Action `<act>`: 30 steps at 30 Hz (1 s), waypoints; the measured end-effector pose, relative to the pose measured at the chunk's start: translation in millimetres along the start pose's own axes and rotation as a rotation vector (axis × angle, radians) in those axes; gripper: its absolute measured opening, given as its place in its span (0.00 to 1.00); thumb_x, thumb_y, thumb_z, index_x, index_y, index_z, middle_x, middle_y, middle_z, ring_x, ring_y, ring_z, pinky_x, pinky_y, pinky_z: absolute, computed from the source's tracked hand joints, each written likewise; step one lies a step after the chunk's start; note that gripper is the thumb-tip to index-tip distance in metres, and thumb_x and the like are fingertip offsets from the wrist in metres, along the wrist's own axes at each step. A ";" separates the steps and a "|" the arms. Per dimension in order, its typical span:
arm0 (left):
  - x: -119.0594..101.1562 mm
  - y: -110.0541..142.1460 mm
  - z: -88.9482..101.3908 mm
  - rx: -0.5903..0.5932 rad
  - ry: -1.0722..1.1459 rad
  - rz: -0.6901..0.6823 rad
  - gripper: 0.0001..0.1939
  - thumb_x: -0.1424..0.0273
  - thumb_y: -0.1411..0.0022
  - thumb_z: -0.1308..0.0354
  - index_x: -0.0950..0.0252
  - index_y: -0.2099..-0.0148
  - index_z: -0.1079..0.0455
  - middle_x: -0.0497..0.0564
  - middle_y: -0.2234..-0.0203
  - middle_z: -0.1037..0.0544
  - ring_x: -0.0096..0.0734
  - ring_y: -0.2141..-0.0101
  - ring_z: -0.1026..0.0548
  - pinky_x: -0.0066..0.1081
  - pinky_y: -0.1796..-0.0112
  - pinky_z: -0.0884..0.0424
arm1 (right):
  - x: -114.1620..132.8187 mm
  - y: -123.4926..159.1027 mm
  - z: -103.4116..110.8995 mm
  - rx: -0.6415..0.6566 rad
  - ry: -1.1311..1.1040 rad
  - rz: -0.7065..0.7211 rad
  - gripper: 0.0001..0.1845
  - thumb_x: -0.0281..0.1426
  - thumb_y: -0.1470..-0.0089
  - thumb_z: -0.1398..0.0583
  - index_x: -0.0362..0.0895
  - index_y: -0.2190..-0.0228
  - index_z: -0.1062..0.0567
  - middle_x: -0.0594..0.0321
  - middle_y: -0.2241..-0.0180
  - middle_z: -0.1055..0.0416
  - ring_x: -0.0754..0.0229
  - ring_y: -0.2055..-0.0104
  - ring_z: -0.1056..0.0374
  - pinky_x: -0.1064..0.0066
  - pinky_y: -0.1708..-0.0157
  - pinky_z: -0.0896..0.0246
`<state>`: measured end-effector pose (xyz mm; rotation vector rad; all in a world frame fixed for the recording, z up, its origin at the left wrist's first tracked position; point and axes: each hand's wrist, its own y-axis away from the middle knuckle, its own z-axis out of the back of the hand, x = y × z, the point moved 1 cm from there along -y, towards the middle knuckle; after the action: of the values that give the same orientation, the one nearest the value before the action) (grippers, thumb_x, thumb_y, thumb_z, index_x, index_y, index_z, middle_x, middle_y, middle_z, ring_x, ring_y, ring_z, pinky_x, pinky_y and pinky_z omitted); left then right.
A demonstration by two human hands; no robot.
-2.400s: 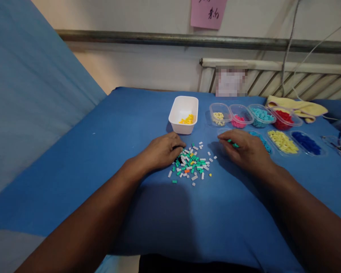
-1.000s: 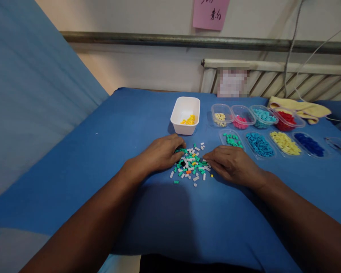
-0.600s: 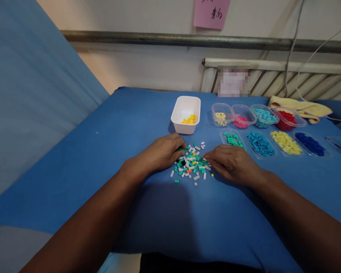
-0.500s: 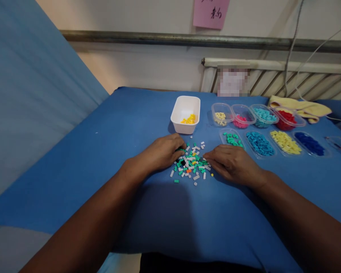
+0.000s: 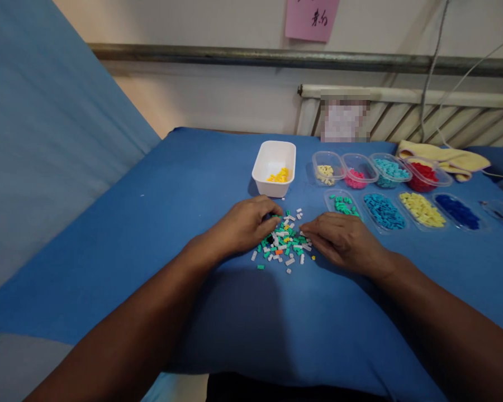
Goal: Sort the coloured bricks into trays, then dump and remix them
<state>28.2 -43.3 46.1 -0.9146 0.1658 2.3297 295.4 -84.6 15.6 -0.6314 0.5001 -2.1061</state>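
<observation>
A loose pile of small toy bricks (image 5: 281, 247), mostly green and white with a few yellow, orange and black ones, lies on the blue cloth between my hands. Over the pile's upper left edge is my left hand (image 5: 251, 223), its thumb and curved index finger apart with a gap between the tips. My right hand (image 5: 346, 240) rests at the right edge of the pile, fingers pressed together against the thumb. Whatever its fingertips may hold is hidden. Just behind the pile stands a white tub (image 5: 262, 177) with yellow bricks (image 5: 280, 175) in it.
Clear plastic tubs of bricks sorted by colour stand in two rows at the right, among them green bricks (image 5: 344, 205) close behind my right hand. A yellow cloth (image 5: 444, 159) lies behind them. Glasses (image 5: 501, 215) lie far right. A radiator (image 5: 402, 114) lines the wall.
My left hand has shifted a little to the right, further over the bricks, covering some of them. The right hand stays nearly where it was.
</observation>
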 end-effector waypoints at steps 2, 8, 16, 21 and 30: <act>-9.7 -0.4 -10.3 -0.021 0.392 0.112 0.13 0.61 0.27 0.37 0.64 0.50 0.19 0.50 0.65 0.18 0.30 0.66 0.23 0.30 0.64 0.28 | 6.3 -2.8 1.8 -0.069 -0.041 -0.052 0.11 0.30 0.26 0.38 0.46 0.45 0.21 0.56 0.57 0.14 0.54 0.60 0.18 0.63 0.59 0.24; -21.0 -5.0 -42.6 -0.039 1.009 0.316 0.17 0.62 0.37 0.25 0.67 0.52 0.19 0.50 0.67 0.15 0.24 0.70 0.20 0.27 0.63 0.23 | 13.7 -8.2 2.1 -0.160 -0.156 -0.219 0.10 0.34 0.28 0.35 0.50 0.47 0.20 0.60 0.61 0.16 0.55 0.63 0.20 0.64 0.63 0.25; -16.1 -6.4 -46.4 -0.038 1.139 0.407 0.18 0.66 0.38 0.22 0.67 0.48 0.16 0.52 0.62 0.12 0.27 0.64 0.15 0.32 0.52 0.18 | 12.1 -10.3 0.2 -0.173 -0.142 -0.199 0.07 0.30 0.28 0.36 0.51 0.51 0.20 0.58 0.57 0.16 0.53 0.58 0.20 0.62 0.59 0.23; -18.3 -5.5 -51.1 -0.047 1.158 0.407 0.19 0.70 0.39 0.22 0.66 0.47 0.15 0.52 0.57 0.11 0.28 0.59 0.14 0.33 0.48 0.19 | 12.1 -11.6 0.8 -0.188 -0.118 -0.165 0.07 0.29 0.28 0.36 0.51 0.51 0.20 0.58 0.57 0.16 0.52 0.56 0.20 0.60 0.56 0.22; -13.7 -5.7 -55.3 -0.040 1.230 0.415 0.24 0.78 0.42 0.24 0.67 0.43 0.19 0.55 0.55 0.11 0.26 0.61 0.15 0.29 0.53 0.21 | 13.6 -10.6 -1.6 -0.088 -0.152 -0.148 0.14 0.27 0.28 0.36 0.52 0.45 0.21 0.57 0.52 0.16 0.53 0.53 0.19 0.60 0.55 0.20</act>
<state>70.9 -63.8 14.0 -2.3826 0.8566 1.7386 280.9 -89.8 23.6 -0.8957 0.4745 -2.1621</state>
